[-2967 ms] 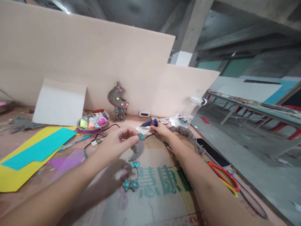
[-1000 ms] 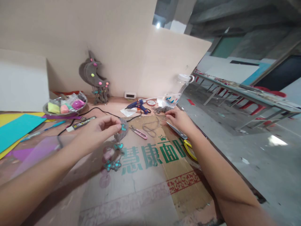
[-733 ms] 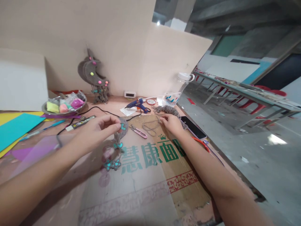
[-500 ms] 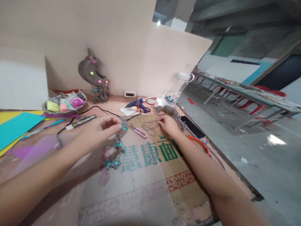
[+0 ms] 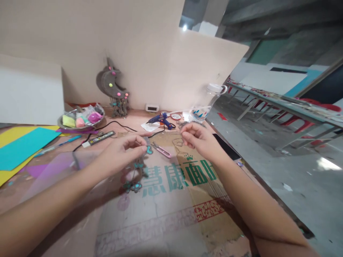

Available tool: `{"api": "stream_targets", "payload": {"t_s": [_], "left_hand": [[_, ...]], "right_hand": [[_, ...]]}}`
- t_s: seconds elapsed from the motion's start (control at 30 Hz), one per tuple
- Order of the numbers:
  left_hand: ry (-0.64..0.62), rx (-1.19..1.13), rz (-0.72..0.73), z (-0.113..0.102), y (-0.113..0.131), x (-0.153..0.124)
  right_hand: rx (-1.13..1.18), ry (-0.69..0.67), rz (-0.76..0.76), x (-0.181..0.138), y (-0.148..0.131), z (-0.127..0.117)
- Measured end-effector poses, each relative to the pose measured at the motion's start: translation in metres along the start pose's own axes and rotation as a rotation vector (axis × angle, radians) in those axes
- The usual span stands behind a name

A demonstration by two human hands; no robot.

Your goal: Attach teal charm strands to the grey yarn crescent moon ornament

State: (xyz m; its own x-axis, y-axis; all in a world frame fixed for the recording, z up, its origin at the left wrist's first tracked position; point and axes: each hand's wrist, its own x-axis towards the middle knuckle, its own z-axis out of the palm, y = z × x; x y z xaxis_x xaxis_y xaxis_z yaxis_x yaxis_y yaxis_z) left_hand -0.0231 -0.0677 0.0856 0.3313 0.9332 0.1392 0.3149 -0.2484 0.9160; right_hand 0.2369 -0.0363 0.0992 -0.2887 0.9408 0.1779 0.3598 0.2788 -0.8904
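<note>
My left hand [image 5: 131, 150] pinches the top of a dangling grey ornament [image 5: 136, 186] with turquoise pieces, held above the board. Its upper part is partly hidden by my fingers. Across from it, my right hand [image 5: 197, 139] is closed at the fingertips on a strand of grey yarn [image 5: 177, 142], which loops down between the hands. A yarn bundle lies mostly hidden behind the right hand. Pink-handled thread snips [image 5: 163, 150] lie between the two hands, on cardboard [image 5: 206, 235] printed with green characters and partly covered by a translucent sheet [image 5: 150, 221].
Toward the back are a blue glue gun [image 5: 162, 119], a clear bottle [image 5: 205, 103], a small digital display [image 5: 152, 108] and a grey moon ornament [image 5: 111, 85]. A bowl of coloured clay [image 5: 80, 125] sits left, near coloured sheets [image 5: 26, 148]. At right lies a phone [image 5: 227, 147].
My right hand has lifted and turned, drawing the yarn strand up from the board. My left hand still holds the ornament. The whole view has shifted slightly.
</note>
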Motion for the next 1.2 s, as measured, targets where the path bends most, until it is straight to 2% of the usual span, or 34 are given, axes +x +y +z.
{"api": "stream_targets", "payload": {"t_s": [0.17,0.37,0.47,0.6,0.8,0.9,1.0,1.1,1.13,1.2], "left_hand": [[-0.179,0.074,0.154,0.009,0.004,-0.008],[-0.311,0.142,0.108,0.013,0.007,-0.010],[-0.283,0.108,0.076,0.006,0.007,-0.008],[-0.224,0.012,0.055,-0.013,0.008,-0.004],[-0.024,-0.121,0.035,-0.044,0.006,-0.003],[-0.029,-0.155,0.028,-0.047,0.006,-0.004],[-0.065,-0.183,0.019,-0.042,0.006,-0.004],[-0.135,-0.231,0.029,-0.034,0.006,-0.003],[-0.152,-0.255,0.026,-0.032,0.006,-0.003],[-0.173,-0.307,0.004,-0.027,0.007,-0.003]], "right_hand": [[-0.008,-0.182,-0.082,-0.020,-0.017,0.034],[-0.032,-0.263,-0.086,-0.024,-0.018,0.042],[-0.126,-0.329,-0.075,-0.020,-0.016,0.028],[-0.341,-0.443,-0.022,-0.008,-0.009,-0.007],[-0.696,-0.317,0.101,0.006,0.014,-0.058],[-0.862,-0.271,0.172,0.006,0.020,-0.067],[-0.952,-0.128,0.027,0.001,0.013,-0.055],[-0.674,0.030,-0.084,-0.007,-0.006,-0.022],[-0.563,0.049,-0.112,-0.011,-0.012,-0.008],[-0.435,0.001,-0.171,-0.018,-0.023,0.018]]}}
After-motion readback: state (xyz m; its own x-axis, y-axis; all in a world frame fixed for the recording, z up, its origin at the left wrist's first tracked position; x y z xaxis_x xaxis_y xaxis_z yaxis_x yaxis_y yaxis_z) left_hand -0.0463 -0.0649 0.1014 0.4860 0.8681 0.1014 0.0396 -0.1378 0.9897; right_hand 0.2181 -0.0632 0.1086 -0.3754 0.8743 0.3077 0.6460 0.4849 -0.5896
